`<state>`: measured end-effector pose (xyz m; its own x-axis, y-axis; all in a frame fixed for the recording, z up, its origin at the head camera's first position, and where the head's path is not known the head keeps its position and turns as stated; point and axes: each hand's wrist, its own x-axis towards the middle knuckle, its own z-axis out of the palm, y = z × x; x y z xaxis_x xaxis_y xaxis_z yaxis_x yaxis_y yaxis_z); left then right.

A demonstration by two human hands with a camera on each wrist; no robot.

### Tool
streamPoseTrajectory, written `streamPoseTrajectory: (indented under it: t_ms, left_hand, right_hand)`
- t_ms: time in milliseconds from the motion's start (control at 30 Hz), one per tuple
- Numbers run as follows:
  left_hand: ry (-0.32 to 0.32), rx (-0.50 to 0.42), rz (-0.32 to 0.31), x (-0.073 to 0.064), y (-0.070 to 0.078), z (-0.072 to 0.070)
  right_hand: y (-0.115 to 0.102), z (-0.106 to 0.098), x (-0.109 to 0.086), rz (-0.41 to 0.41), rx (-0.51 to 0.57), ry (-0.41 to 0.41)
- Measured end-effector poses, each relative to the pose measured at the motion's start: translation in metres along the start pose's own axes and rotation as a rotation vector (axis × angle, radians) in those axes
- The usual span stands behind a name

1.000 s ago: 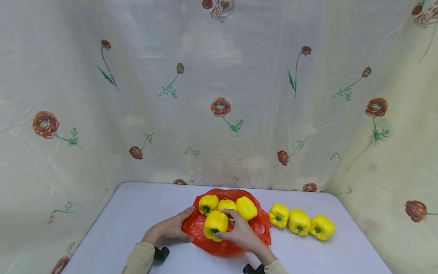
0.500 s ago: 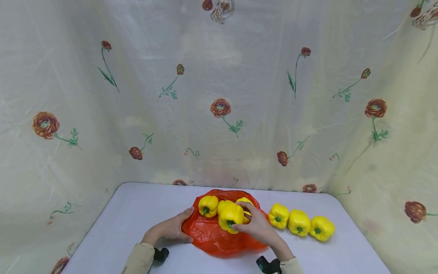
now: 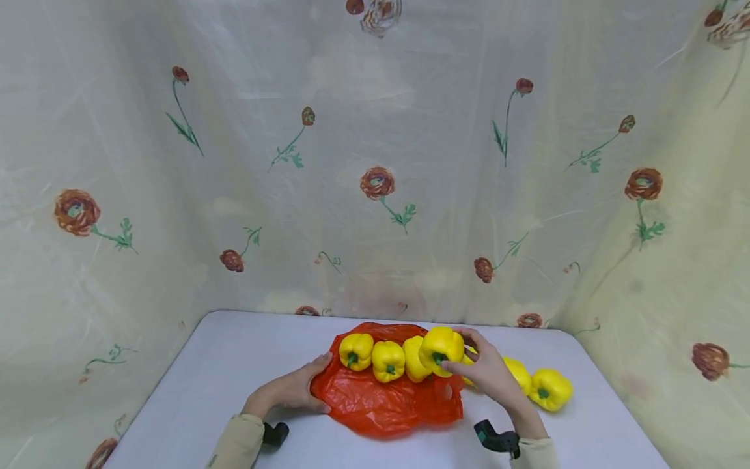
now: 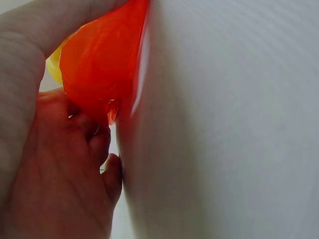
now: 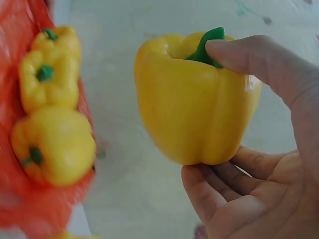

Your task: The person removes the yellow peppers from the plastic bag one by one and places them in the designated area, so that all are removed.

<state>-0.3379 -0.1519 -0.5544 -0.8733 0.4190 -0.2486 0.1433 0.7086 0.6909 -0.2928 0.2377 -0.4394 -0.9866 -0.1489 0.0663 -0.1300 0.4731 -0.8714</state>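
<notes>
In the head view my right hand holds a yellow bell pepper above the right edge of the red plastic bag. The right wrist view shows the thumb pressed by the green stem of this bell pepper, with fingers under its other end. Three more yellow bell peppers lie in a row on the opened bag. My left hand grips the bag's left side. Seen from the left wrist, the bag bulges between thumb and fingers.
To the right of the bag stands a row of yellow bell peppers, partly hidden behind my right hand. All lie on a white table. A flowered curtain surrounds the table at the back and sides.
My right hand has carried its bell pepper from the bag's front up and to the right, past the bag's right edge. The left hand stays on the bag.
</notes>
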Motion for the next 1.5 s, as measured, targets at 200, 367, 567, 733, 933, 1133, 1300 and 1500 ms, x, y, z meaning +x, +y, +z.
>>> streamPoseTrajectory:
  t_ms: [200, 367, 567, 733, 933, 1133, 1300, 1500]
  left_hand:
    - [-0.003, 0.013, 0.014, -0.001, 0.0, -0.001]
    - [-0.004, 0.016, 0.03, -0.001, 0.0, -0.004]
    - [-0.002, 0.008, 0.025, -0.002, 0.001, -0.005]
    - [0.002, 0.011, 0.024, 0.0, 0.0, -0.004]
    - [0.004, 0.01, 0.025, 0.002, -0.001, -0.005]
    - [0.012, 0.019, 0.02, 0.002, -0.003, -0.004]
    - [0.013, 0.02, 0.023, 0.001, -0.003, -0.004]
    - [0.016, 0.023, 0.023, 0.001, -0.003, -0.003]
  right_hand:
    - [0.012, -0.032, -0.004, 0.014, -0.045, 0.074]
    - [0.017, -0.054, -0.009, 0.043, -0.045, 0.122]
    - [0.026, -0.075, -0.016, 0.068, -0.059, 0.169]
    - [0.041, -0.093, -0.022, 0.117, -0.071, 0.22]
    - [0.062, -0.118, -0.029, 0.21, -0.013, 0.293]
    - [0.079, -0.137, -0.037, 0.327, 0.029, 0.441]
    - [0.09, -0.147, -0.041, 0.383, 0.072, 0.523]
    - [0.108, -0.158, -0.048, 0.449, 0.099, 0.601]
